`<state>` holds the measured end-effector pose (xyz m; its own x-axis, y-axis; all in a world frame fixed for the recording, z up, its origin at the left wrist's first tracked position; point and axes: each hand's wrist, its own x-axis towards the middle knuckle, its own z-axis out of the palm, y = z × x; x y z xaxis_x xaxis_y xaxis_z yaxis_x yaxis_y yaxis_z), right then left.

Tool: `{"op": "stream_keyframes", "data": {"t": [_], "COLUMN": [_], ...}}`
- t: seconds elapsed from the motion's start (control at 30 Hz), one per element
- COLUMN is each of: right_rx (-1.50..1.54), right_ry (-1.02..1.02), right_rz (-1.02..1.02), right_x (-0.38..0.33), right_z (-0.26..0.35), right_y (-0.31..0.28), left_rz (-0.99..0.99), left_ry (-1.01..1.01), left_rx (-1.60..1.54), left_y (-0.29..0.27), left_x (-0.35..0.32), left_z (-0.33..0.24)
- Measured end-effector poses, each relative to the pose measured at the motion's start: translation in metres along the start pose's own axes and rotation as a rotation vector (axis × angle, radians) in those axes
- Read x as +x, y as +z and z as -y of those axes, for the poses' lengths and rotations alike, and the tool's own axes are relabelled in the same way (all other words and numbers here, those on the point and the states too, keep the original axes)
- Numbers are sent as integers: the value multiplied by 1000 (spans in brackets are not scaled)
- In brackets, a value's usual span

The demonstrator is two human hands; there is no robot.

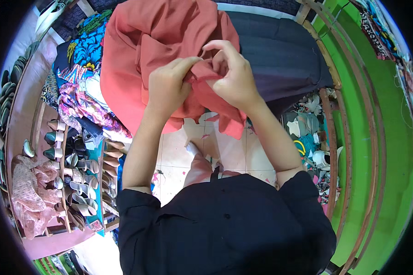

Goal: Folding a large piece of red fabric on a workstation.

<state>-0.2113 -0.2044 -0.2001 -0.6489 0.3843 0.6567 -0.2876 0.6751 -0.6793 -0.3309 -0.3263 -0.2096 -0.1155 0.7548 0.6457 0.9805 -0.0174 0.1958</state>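
Note:
A large piece of coral-red cloth (147,27) lies bunched over the work surface and hangs down in front of me. My left hand (169,85) pinches a folded edge of it between thumb and fingers. Close beside it, my right hand (234,75) grips the same edge, its index finger curled over the fold and the other fingers bent. The hands almost meet, thumbs toward each other, and the held bit of cloth is raised between them. What lies inside the fold is hidden.
Dark fabric (280,50) covers the surface at the right. Patterned cloths (89,50) are heaped at the left, above a rack of shoes (80,188) with a pink lace cloth (30,192). Fabric scraps (305,121) pile up at the right, by wooden rails (348,123). Snippets dot the tiled floor (174,149).

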Motion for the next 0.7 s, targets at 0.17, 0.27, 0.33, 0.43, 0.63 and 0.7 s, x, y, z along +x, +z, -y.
{"op": "stream_keyframes", "data": {"t": [0.17,0.27,0.33,0.43,0.63,0.7], "right_rx": [-287,-491,-417,-368,-117,-42], "right_ry": [-15,262,278,234,354,210], "right_rz": [-202,5,52,17,-238,-506], "right_x": [-41,-98,-136,-180,-109,-80], "right_z": [-78,-139,-173,-190,-122,-94], "right_y": [28,46,48,33,-62,-99], "left_rz": [-236,-295,-414,-593,-558,-588], "left_ry": [26,-128,-230,-422,-558,-604], "left_rx": [-57,-261,-310,-308,-64,-173], "left_y": [-18,-20,-34,-60,-76,-63], "left_x": [13,-10,-36,-83,-136,-132], "left_z": [-11,-7,-2,26,64,57]}}
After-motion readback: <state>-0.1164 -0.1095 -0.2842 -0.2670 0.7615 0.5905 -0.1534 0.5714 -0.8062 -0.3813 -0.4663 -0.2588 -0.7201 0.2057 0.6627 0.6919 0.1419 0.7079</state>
